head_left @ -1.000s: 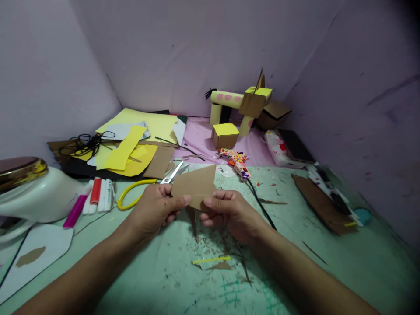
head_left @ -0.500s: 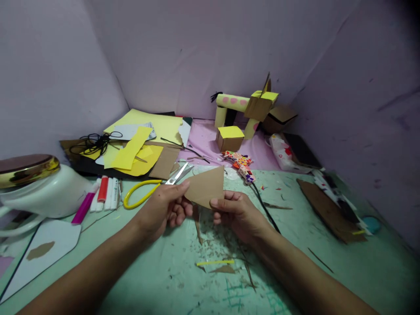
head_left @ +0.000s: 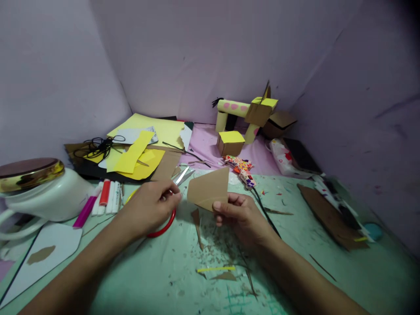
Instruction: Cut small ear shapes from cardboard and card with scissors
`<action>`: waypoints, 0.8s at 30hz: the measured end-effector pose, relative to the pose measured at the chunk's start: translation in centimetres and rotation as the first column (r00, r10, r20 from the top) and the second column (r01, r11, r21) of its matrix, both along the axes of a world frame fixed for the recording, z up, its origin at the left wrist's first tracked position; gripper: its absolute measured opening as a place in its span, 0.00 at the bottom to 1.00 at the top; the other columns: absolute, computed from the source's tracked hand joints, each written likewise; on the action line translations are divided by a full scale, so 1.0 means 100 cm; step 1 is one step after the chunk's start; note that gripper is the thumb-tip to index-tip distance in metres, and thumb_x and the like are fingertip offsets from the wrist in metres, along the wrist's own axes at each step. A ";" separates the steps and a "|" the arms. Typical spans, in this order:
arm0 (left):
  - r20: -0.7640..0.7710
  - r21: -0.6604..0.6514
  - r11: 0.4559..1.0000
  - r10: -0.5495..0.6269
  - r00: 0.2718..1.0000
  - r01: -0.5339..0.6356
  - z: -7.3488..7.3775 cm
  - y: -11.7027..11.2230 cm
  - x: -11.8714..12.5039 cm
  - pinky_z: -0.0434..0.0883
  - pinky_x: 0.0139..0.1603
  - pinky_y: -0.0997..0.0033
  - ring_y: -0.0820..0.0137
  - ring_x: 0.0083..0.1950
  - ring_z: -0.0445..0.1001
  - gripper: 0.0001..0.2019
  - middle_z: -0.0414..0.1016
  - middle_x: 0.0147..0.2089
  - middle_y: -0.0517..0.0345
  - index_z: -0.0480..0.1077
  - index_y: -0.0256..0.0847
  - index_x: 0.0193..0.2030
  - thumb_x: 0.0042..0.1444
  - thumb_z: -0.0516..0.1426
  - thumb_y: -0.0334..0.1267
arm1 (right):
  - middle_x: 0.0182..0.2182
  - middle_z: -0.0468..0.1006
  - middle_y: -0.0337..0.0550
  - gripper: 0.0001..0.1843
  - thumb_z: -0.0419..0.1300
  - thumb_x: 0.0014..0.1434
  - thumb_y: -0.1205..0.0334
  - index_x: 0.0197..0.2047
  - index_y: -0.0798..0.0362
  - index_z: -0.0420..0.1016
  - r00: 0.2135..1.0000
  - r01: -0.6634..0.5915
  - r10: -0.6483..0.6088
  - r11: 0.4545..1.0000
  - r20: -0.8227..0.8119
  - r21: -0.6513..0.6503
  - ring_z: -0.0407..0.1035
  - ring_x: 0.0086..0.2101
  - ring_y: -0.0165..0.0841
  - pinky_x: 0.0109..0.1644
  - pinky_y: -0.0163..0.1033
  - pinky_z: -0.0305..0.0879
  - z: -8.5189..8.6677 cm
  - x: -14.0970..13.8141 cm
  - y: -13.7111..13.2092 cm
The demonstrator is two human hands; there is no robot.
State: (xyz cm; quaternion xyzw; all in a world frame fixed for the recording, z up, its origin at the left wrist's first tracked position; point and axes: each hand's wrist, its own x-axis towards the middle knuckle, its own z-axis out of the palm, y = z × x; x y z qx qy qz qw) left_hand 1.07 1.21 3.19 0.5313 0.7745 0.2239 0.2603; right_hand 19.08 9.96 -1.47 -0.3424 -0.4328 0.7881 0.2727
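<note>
In the head view, the left hand has moved away from the cardboard piece since half a second ago, and now it is above the scissors. The right hand alone keeps the piece. Its thumb lies on the front face and its fingers go behind, so they are grasping the lower right corner. The piece stands tilted above the table, rising up and to the left from these fingertips. This corner hold seems chosen to leave most of the sheet uncovered. The left fingers are curled, just beside the piece's left edge but apart from it. The red handle shows below this hand; whether the fingers grip the scissors, I cannot tell. The scissors perhaps lie there for easy reach.
</note>
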 end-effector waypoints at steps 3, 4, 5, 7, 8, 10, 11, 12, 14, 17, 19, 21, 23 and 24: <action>-0.438 -0.139 0.989 -0.114 0.892 0.059 -0.002 -0.004 -0.013 0.66 0.35 0.63 0.56 0.41 0.71 0.18 0.72 0.43 0.45 0.66 0.39 0.49 0.49 0.51 0.32 | 0.17 0.70 0.36 0.09 0.69 0.39 0.63 0.23 0.58 0.76 0.998 0.055 -0.052 0.996 -0.042 0.075 0.62 0.17 0.24 0.21 0.30 0.62 0.002 0.003 0.006; -0.497 -0.201 0.977 -0.166 0.851 0.073 -0.005 -0.004 -0.014 0.67 0.36 0.62 0.54 0.44 0.71 0.21 0.70 0.45 0.42 0.65 0.37 0.51 0.47 0.51 0.29 | 0.16 0.70 0.36 0.09 0.69 0.39 0.63 0.24 0.58 0.76 0.996 0.070 -0.066 0.994 -0.051 0.084 0.62 0.17 0.24 0.21 0.31 0.62 0.003 0.005 0.008; -0.537 -0.251 0.965 -0.202 0.819 0.073 -0.009 -0.005 -0.015 0.68 0.37 0.61 0.53 0.45 0.71 0.24 0.69 0.45 0.40 0.65 0.36 0.52 0.45 0.51 0.27 | 0.16 0.70 0.36 0.09 0.69 0.39 0.62 0.24 0.58 0.76 0.995 0.081 -0.076 0.993 -0.057 0.088 0.62 0.17 0.24 0.21 0.31 0.62 0.004 0.005 0.010; -0.571 -0.286 0.956 -0.222 0.791 0.062 -0.015 -0.004 -0.012 0.69 0.38 0.61 0.53 0.44 0.72 0.28 0.69 0.45 0.39 0.62 0.35 0.56 0.44 0.50 0.24 | 0.16 0.70 0.36 0.10 0.69 0.38 0.62 0.24 0.58 0.76 0.994 0.095 -0.090 0.992 -0.062 0.087 0.61 0.17 0.24 0.21 0.32 0.62 0.007 0.006 0.012; -0.578 -0.282 0.958 -0.213 0.787 0.052 -0.017 -0.004 -0.009 0.69 0.38 0.61 0.54 0.43 0.72 0.29 0.69 0.45 0.39 0.60 0.34 0.57 0.44 0.49 0.24 | 0.16 0.71 0.37 0.10 0.69 0.38 0.62 0.24 0.58 0.76 0.993 0.102 -0.097 0.991 -0.065 0.085 0.61 0.16 0.25 0.21 0.32 0.62 0.008 0.006 0.012; -0.584 -0.272 0.962 -0.184 0.790 0.023 -0.019 -0.003 -0.004 0.69 0.38 0.60 0.54 0.42 0.73 0.30 0.70 0.43 0.39 0.59 0.34 0.58 0.43 0.49 0.23 | 0.16 0.71 0.37 0.10 0.69 0.38 0.61 0.23 0.58 0.75 0.992 0.112 -0.106 0.990 -0.072 0.081 0.61 0.16 0.25 0.21 0.32 0.62 0.011 0.006 0.012; -0.588 -0.276 0.961 -0.171 0.791 0.002 -0.019 -0.002 -0.003 0.69 0.38 0.60 0.53 0.42 0.73 0.31 0.70 0.42 0.38 0.59 0.33 0.58 0.43 0.49 0.24 | 0.16 0.71 0.37 0.10 0.70 0.37 0.61 0.22 0.58 0.75 0.991 0.118 -0.112 0.990 -0.072 0.081 0.61 0.16 0.25 0.21 0.32 0.61 0.012 0.006 0.012; -0.592 -0.283 0.959 -0.162 0.790 -0.015 -0.018 -0.002 -0.002 0.69 0.37 0.60 0.51 0.43 0.73 0.30 0.71 0.41 0.38 0.60 0.33 0.57 0.42 0.50 0.24 | 0.16 0.72 0.37 0.11 0.70 0.36 0.61 0.22 0.58 0.75 0.990 0.126 -0.120 0.989 -0.070 0.083 0.61 0.16 0.25 0.21 0.32 0.61 0.013 0.006 0.013; -0.589 -0.279 0.959 -0.131 0.798 -0.049 -0.015 0.000 -0.005 0.69 0.36 0.58 0.48 0.42 0.73 0.28 0.73 0.40 0.38 0.62 0.34 0.55 0.42 0.51 0.27 | 0.17 0.72 0.38 0.13 0.71 0.35 0.61 0.24 0.58 0.76 0.988 0.145 -0.139 0.986 -0.070 0.087 0.61 0.16 0.24 0.21 0.31 0.61 0.016 0.006 0.014; -0.497 -0.196 0.977 -0.029 0.867 -0.080 -0.009 0.003 -0.014 0.69 0.35 0.58 0.50 0.41 0.75 0.22 0.76 0.41 0.44 0.64 0.41 0.52 0.46 0.51 0.33 | 0.18 0.72 0.36 0.14 0.71 0.33 0.60 0.25 0.58 0.77 0.979 0.192 -0.186 0.978 -0.088 0.078 0.61 0.16 0.23 0.21 0.31 0.62 0.019 0.008 0.018; -0.371 -0.099 0.990 0.060 0.927 -0.103 -0.004 0.002 -0.019 0.69 0.35 0.62 0.53 0.41 0.75 0.19 0.77 0.40 0.49 0.64 0.44 0.50 0.49 0.50 0.37 | 0.18 0.72 0.36 0.15 0.72 0.32 0.61 0.25 0.58 0.77 0.970 0.224 -0.216 0.972 -0.107 0.070 0.62 0.16 0.23 0.21 0.31 0.63 0.022 0.011 0.022; -0.276 0.049 0.992 0.123 0.953 -0.114 -0.001 0.001 -0.020 0.70 0.36 0.65 0.57 0.41 0.76 0.19 0.77 0.41 0.51 0.63 0.43 0.51 0.51 0.49 0.41 | 0.20 0.73 0.37 0.15 0.72 0.32 0.61 0.26 0.58 0.78 0.959 0.258 -0.247 0.964 -0.136 0.069 0.62 0.17 0.23 0.21 0.30 0.63 0.025 0.014 0.027; -0.245 0.227 0.969 0.154 0.957 -0.097 0.001 -0.003 -0.015 0.70 0.40 0.66 0.59 0.42 0.76 0.21 0.77 0.41 0.51 0.62 0.41 0.53 0.53 0.47 0.44 | 0.21 0.73 0.37 0.15 0.72 0.32 0.61 0.26 0.57 0.78 0.947 0.290 -0.274 0.954 -0.165 0.080 0.62 0.17 0.23 0.21 0.30 0.63 0.028 0.017 0.029; -0.248 0.299 0.951 0.160 0.956 -0.082 0.001 -0.005 -0.013 0.70 0.42 0.66 0.60 0.43 0.75 0.21 0.77 0.42 0.52 0.62 0.42 0.54 0.54 0.47 0.45 | 0.20 0.73 0.36 0.14 0.72 0.32 0.61 0.25 0.57 0.78 0.943 0.300 -0.281 0.949 -0.177 0.092 0.61 0.17 0.23 0.21 0.30 0.63 0.029 0.018 0.030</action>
